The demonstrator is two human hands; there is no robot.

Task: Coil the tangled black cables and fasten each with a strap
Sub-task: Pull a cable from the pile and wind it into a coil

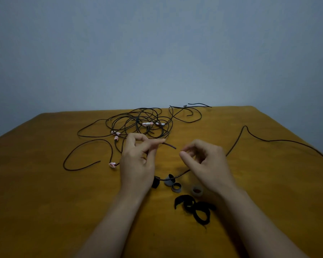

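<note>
Just before the tangle (137,124), the left hand (136,162) pinches a cable end (169,145) (right hand (207,159) curled, grip unclear).

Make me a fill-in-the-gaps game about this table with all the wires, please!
1. The tangled cables are ____ in colour.
2. The left hand pinches the end of one ____.
3. The dark straps lie loose on the yellow-brown ____.

Missing words: black, cable, table.
</note>
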